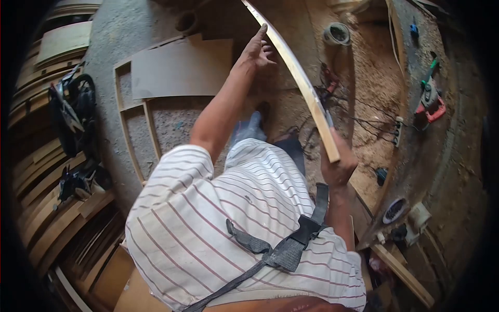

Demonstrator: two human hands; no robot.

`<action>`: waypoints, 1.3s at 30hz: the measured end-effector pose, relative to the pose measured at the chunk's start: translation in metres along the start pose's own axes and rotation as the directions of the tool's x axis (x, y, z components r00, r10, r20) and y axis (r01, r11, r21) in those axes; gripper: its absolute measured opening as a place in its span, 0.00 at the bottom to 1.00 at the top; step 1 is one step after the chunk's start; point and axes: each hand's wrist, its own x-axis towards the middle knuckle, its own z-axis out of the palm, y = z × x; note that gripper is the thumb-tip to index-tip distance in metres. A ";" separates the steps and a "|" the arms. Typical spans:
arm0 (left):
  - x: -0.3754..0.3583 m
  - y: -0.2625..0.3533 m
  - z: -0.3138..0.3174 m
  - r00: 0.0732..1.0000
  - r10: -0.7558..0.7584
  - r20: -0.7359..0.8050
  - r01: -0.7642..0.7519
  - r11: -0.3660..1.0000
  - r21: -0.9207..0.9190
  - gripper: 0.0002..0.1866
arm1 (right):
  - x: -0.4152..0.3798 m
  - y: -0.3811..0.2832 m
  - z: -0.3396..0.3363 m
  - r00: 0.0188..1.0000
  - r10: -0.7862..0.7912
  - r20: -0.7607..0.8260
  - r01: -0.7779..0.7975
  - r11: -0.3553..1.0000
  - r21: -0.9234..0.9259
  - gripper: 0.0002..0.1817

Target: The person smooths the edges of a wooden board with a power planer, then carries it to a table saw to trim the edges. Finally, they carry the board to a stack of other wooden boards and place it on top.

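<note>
A long, pale wooden strip (299,74) runs diagonally from the top of the view down toward my body and looks curved in this lens. My left hand (257,51) is at its far part, thumb against the strip's side and the other fingers curled beneath. Around the near end, my right hand (338,160) is closed, with the strip's squared end showing over the fingers. A thin, bluish-grey piece (328,119) sticks up beside the strip at my right hand; its kind is unclear.
A flat board (182,67) lies over a wooden frame (138,104) at left. Stacked planks (52,218) line the left side. A red-handled power tool (431,106) sits on the right-hand bench, near a power strip (398,131). Sawdust (377,78), cables and a bucket (337,34) are ahead.
</note>
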 end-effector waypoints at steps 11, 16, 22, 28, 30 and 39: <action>0.053 -0.169 0.011 0.880 0.475 -0.014 -0.316 0.605 0.731 0.20 | -0.194 0.031 0.044 0.837 0.502 0.220 -0.509 0.860 -0.027 0.24; 0.079 -0.165 0.002 0.782 0.610 0.128 -0.439 0.395 0.807 0.24 | -0.225 0.097 0.130 0.813 0.560 0.159 -0.581 0.797 0.163 0.20; 0.217 -0.195 -0.044 0.527 0.784 0.328 -0.649 0.121 0.751 0.26 | -0.147 0.237 0.146 0.698 0.407 0.589 -0.262 0.911 -0.318 0.15; 0.217 -0.274 -0.061 0.527 0.811 0.256 -0.643 0.183 0.744 0.37 | 0.056 0.409 -0.113 0.911 -0.142 -0.388 -0.124 0.801 -0.585 0.15; 0.212 -0.273 -0.065 0.524 0.800 0.291 -0.582 0.087 0.809 0.38 | 0.093 0.496 -0.189 0.894 0.060 -0.444 -0.346 0.723 -0.598 0.29; 0.138 -0.423 -0.136 0.766 0.638 -0.084 -0.545 0.712 0.442 0.46 | 0.192 0.847 -0.394 0.755 0.530 0.387 -0.632 0.430 0.644 0.14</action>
